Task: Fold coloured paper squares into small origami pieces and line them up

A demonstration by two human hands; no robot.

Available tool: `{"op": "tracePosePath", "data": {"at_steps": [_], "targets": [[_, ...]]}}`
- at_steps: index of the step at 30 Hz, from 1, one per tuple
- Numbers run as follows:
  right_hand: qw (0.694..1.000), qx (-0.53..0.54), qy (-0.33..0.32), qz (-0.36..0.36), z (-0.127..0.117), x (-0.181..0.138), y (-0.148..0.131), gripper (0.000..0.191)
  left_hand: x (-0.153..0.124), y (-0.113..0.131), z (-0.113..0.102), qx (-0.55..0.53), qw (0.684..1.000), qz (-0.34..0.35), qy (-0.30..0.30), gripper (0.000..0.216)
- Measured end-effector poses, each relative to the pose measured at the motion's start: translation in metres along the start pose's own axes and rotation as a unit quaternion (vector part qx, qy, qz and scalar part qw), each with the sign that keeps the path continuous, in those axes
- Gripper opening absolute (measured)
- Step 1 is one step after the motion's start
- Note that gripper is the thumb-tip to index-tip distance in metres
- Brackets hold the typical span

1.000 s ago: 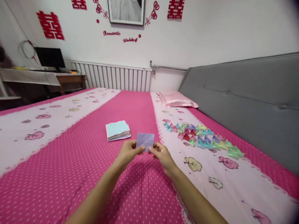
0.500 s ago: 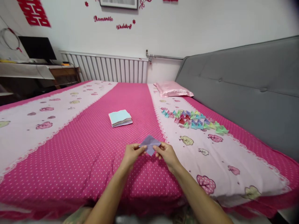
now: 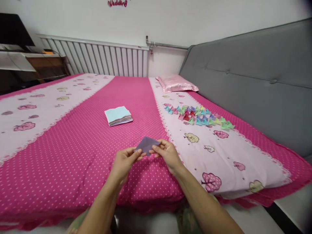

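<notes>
Grip of the left hand [image 3: 123,161] is pinched closed on the left corner of a thin violet paper sheet [image 3: 146,144], thumb on top; the right hand [image 3: 168,154] pinches its right corner likewise. Both hold it over the pink dotted bed cover [image 3: 73,156], near the front edge. Farther back on the left, a stack of flat square papers, light blue on top [image 3: 118,113], seems to be folding not yet begun. Between the hands, the sheet looks partly folded. On the right, many small multicoloured folded paper pieces [image 3: 199,121] appear finished. At far left, a black monitor [image 3: 13,31] is cut off; fingers beneath the sheet are partly hidden; the crowded pieces are hard to count.
</notes>
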State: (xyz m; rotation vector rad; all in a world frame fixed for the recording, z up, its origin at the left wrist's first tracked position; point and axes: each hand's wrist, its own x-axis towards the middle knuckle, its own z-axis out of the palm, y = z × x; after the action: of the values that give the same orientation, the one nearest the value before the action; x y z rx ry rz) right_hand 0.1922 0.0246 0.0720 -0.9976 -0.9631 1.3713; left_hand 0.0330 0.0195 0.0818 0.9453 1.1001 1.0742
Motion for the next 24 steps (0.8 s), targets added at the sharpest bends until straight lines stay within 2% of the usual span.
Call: {"op": "tracePosePath", "data": {"at_steps": [4,8,15,20,24], "targets": [[0.999,0.031,0.024,0.007,-0.001,0.004,-0.001,0.027,0.007,0.001,0.007,-0.038,0.999,0.031,0.006,0.030],[0.998,0.041,0.049,-0.003,-0.002,0.006,-0.004,0.029,0.011,0.004,0.008,-0.016,0.999,0.035,0.004,0.033],[0.998,0.039,0.044,-0.006,0.000,0.006,-0.003,0.025,0.015,0.004,0.003,-0.008,0.996,0.069,0.062,0.031],[0.995,0.095,0.019,-0.018,0.006,0.006,-0.005,0.026,0.013,0.001,0.003,-0.003,0.995,0.092,0.046,0.028],[0.990,0.136,0.043,-0.011,0.006,0.004,-0.009,0.036,0.005,-0.001,0.006,-0.108,0.991,0.080,0.007,0.030]]}}
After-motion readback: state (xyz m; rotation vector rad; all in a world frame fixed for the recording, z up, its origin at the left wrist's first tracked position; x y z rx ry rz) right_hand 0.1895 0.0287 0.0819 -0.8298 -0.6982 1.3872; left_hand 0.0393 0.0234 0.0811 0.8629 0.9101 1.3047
